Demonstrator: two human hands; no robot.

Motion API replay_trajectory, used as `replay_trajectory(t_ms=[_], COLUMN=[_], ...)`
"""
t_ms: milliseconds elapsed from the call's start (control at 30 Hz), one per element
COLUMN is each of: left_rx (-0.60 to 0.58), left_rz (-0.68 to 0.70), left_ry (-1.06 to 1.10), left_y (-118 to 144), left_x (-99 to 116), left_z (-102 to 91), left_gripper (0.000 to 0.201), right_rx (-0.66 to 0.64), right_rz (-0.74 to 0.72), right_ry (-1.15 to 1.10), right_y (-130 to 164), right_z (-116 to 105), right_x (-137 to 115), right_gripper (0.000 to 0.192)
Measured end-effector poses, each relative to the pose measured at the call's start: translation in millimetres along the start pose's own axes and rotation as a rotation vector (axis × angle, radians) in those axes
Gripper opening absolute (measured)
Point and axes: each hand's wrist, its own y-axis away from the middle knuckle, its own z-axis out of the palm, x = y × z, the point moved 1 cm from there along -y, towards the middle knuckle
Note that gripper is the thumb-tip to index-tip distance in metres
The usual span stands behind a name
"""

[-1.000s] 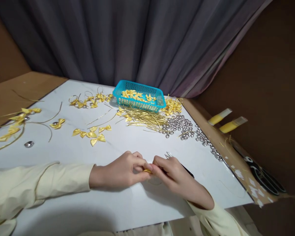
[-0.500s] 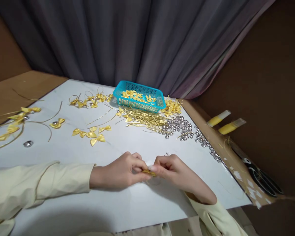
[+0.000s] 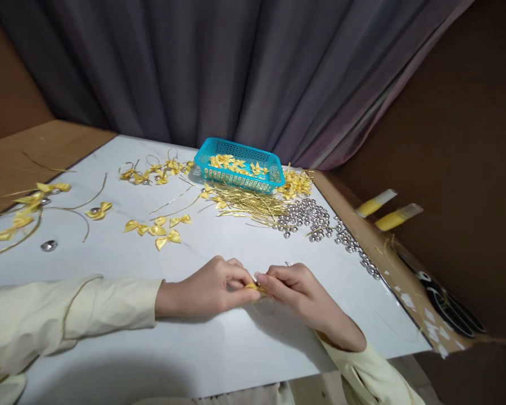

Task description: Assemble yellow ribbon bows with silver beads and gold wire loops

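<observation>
I have one small yellow bow (image 3: 251, 286) at the centre of my grip, just above the near part of the white board (image 3: 172, 354). My left hand (image 3: 213, 287) pinches its left side narrowly between thumb and fingers. My right hand (image 3: 297, 289) is close at its 3 o'clock, with the thumb extended; whether it also grips the bow, I cannot tell. Compared with one second ago, my right thumb covers less and more of the bow shows, so I judge that this piece is now easier to check and adjust. From the bow, golden wires (image 3: 253, 203) and the blue basket (image 3: 203, 166) are at 12 o'clock, silver beads (image 3: 306, 214) towards 1, five finished-looking bows (image 3: 167, 239) at 10, and scissors (image 3: 449, 306) at 3.
</observation>
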Motion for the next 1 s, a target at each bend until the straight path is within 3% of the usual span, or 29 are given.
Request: replay_trajectory(t_ms=[133,367,567,767,1000], left_rx=[-0.001,-0.012,-0.005,-0.009,-0.020], left_rz=[-0.031,-0.039,0.031,-0.017,-0.033], left_ry=[0.026,0.062,-0.001,0.057,0.095], left_y=[-1.3,-0.8,1.3,0.4,-0.1], left_x=[0.0,2.7,4.8,4.1,2.5], left_z=[0.1,-0.1,1.3,0.2,-0.2], left_gripper=[0.024,0.023,0.023,0.022,0.023], right_rx=[0.030,0.079,-0.023,0.041,0.026], right_rz=[-0.059,-0.286,-0.137,-0.242,-0.020], right_ry=[0.060,0.234,0.127,0.103,-0.179], right_y=[1.1,4.1,-0.5,1.5,-2.4], right_z=[-0.6,-1.3,0.3,0.2,0.7], right_x=[-1.4,-6.2,2.6,-0.1,3.5], right_gripper=[0.042,0.039,0.044,0.037,0.044])
